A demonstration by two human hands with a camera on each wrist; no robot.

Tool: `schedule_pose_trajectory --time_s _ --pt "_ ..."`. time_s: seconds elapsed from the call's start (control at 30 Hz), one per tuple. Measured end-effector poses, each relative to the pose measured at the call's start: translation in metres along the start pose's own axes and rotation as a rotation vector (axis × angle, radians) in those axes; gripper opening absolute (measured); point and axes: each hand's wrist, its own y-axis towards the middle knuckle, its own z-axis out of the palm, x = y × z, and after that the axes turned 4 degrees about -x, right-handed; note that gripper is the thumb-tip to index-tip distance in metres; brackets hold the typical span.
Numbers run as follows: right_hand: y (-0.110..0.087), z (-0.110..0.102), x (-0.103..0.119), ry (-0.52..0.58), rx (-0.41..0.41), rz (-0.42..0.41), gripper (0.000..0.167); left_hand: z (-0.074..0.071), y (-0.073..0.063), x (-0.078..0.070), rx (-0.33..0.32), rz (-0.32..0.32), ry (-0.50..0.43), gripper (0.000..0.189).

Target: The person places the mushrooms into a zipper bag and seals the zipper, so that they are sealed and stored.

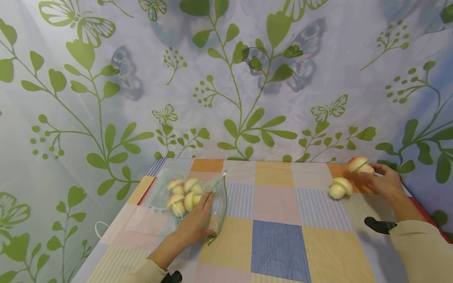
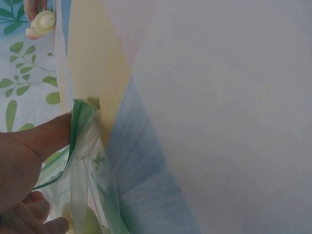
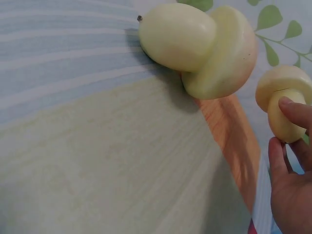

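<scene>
My left hand (image 1: 196, 218) holds a clear zip bag (image 1: 217, 214) near its green-edged mouth. In the left wrist view, the thumb (image 2: 53, 136) reaches to the green zip strip (image 2: 78, 122), with the other fingers curled below it. Several toy mushrooms (image 1: 177, 204) with cream stems and reddish-yellow caps lie inside the bag. At the far right, my right hand (image 1: 387, 182) pinches another toy mushroom (image 3: 285, 114) by its stem, cap upward, above the table. Beside that hand, one more toy mushroom (image 1: 340, 188) lies on its side on the cloth.
A patchwork-patterned cloth (image 1: 276, 243) covers the table. Behind it hangs a curtain (image 1: 247, 78) printed with leaves and butterflies, close to the table's back edge. A white loop (image 1: 100, 230) shows by the left edge. Dark straps (image 1: 380, 225) sit at the wrists.
</scene>
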Motion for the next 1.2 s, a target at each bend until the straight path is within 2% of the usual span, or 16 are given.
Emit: schedule_pose_trajectory --time_s 0.13,0.37,0.5,0.6,1.03,1.2 --pt "0.000 -0.005 0.000 0.012 0.010 -0.028 0.073 0.000 0.000 0.000 0.002 0.001 0.001 0.125" --pt "-0.001 -0.012 0.004 -0.031 0.017 -0.050 0.076 -0.001 0.001 -0.001 -0.001 -0.002 0.006 0.124" --pt "-0.003 -0.015 0.010 0.022 0.040 -0.070 0.066 -0.002 0.001 -0.002 -0.005 0.003 0.014 0.124" --pt "-0.004 -0.016 0.016 0.017 0.062 -0.076 0.064 -0.002 0.001 -0.003 -0.005 0.002 0.020 0.124" --pt "-0.013 -0.019 0.038 -0.072 0.150 -0.103 0.084 0.000 0.005 -0.003 -0.033 0.004 0.035 0.129" --pt "-0.019 -0.015 0.047 -0.076 0.169 -0.129 0.083 0.000 0.006 -0.003 -0.041 -0.006 0.026 0.129"
